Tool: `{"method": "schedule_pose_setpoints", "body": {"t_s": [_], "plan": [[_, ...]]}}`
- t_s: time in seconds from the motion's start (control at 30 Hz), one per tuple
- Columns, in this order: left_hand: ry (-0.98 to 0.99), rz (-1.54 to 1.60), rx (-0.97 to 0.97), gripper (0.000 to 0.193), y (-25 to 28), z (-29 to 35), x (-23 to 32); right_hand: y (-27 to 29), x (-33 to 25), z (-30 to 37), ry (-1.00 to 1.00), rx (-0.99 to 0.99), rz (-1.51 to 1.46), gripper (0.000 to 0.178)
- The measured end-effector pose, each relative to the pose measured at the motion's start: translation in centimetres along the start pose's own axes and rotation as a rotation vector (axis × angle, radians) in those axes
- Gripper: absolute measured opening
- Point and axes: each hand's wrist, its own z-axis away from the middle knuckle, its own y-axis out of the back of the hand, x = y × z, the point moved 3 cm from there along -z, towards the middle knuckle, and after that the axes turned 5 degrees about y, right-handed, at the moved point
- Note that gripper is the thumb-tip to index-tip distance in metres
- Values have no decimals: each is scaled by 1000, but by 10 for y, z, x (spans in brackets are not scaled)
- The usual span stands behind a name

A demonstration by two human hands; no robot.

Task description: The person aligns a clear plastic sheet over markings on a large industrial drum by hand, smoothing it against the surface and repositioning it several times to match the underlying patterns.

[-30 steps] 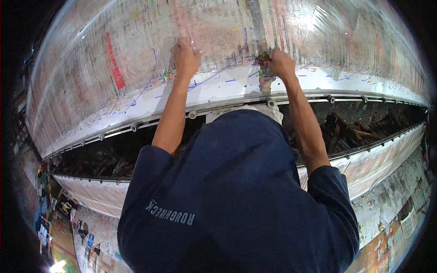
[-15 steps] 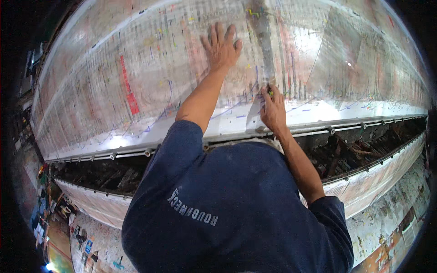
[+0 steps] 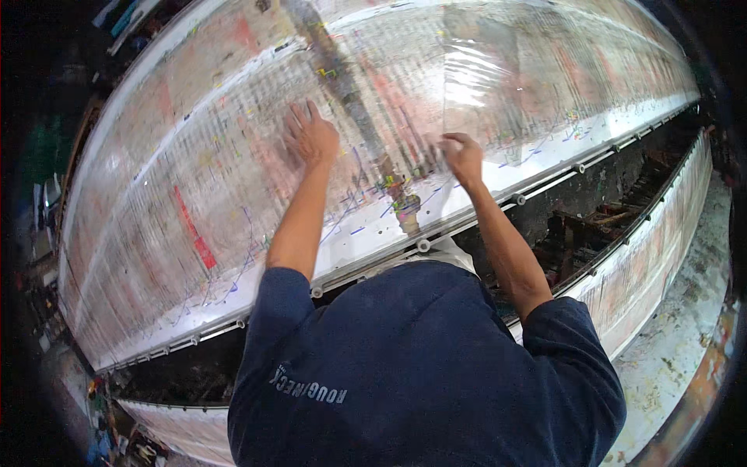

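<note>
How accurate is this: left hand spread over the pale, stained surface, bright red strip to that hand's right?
The side is wrong: the head view shows the bright red strip to the left of the left hand. The rest holds.

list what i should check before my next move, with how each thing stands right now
1. Left hand open, palm toward the pale surface, fingers spread: ok.
2. Right hand empty: cannot tell; its fingers are curled and whatever may be between them is too small to make out.
3. Dark strip uncovered by either hand: ok, it runs between them.
4. Both hands off the metal rail along the near edge: ok.
5. Right forearm clear of the dark gap: not ok, it crosses above it.
6. Pale surface free of marks: not ok, coloured lines and smudges cover it.
</note>
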Motion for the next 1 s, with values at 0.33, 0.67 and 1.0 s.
{"method": "schedule_pose_setpoints", "body": {"t_s": [0.33, 0.67, 1.0], "plan": [[115, 511, 38, 50, -24, 117, 270, 103, 171, 4, -628, 371, 297, 74], [467, 405, -254, 50, 28, 102, 298, 208, 89, -71, -447, -413, -665, 54], [95, 796, 109, 50, 52, 103, 523, 368, 146, -162, 48, -98, 62, 72]]}}
